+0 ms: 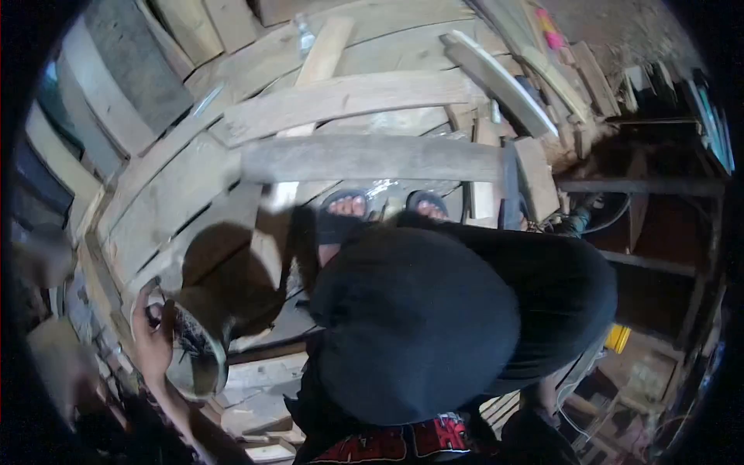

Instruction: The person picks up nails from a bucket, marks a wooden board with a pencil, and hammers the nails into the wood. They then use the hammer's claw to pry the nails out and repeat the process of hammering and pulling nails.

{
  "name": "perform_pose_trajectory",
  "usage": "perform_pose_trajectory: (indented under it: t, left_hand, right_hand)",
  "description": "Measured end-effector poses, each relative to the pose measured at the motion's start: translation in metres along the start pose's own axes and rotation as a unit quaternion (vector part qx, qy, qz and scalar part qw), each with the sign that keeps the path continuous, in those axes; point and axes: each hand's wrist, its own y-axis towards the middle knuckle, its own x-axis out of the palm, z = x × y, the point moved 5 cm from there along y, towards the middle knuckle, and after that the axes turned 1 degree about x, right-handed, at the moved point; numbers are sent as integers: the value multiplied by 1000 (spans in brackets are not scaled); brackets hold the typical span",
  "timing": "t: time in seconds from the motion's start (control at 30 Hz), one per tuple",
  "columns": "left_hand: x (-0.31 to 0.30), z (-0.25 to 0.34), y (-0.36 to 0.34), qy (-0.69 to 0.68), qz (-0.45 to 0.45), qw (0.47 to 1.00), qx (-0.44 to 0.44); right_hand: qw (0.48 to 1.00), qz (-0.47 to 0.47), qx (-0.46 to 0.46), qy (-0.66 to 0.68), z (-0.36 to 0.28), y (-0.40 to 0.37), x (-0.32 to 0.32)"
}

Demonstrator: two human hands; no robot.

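Note:
My left hand (154,337) is at the left side of a pale round container (221,364), overlapping its rim. Its fingers are curled toward the thumb, and what is between them is too small and blurred to make out. Inside the container lies a heap of thin, dark, spiky pieces (190,337) that look like nails. A round dark shadow falls on the boards just beyond it. My right hand does not show. Ahead of my sandalled feet, a long grey plank (372,159) lies crosswise, with a paler plank (349,99) behind it.
My black-clad knees (418,325) fill the lower middle. A narrow board (504,81) leans at the upper right. Shelving (635,186) stands on the right, near a yellow object (617,338). A clear bottle (304,35) is at the back. Blurred shapes are at the left edge.

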Motion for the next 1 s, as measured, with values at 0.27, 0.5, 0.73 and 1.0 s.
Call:
perform_pose_trajectory:
  t: [0.27,0.5,0.73,1.0]
  left_hand:
    - [-41,166,92,-7,94,962,256]
    - [-49,335,61,-114,-26,890,440]
    - [-23,210,67,6,41,962,269]
    - [-27,-38,-32,55,-48,997,-21]
  right_hand:
    - [992,13,116,47,29,-122,9]
    - [989,14,126,73,39,-141,21]
    - [993,-2,105,59,81,-121,18]
    - [996,-36,85,16,96,-70,15]
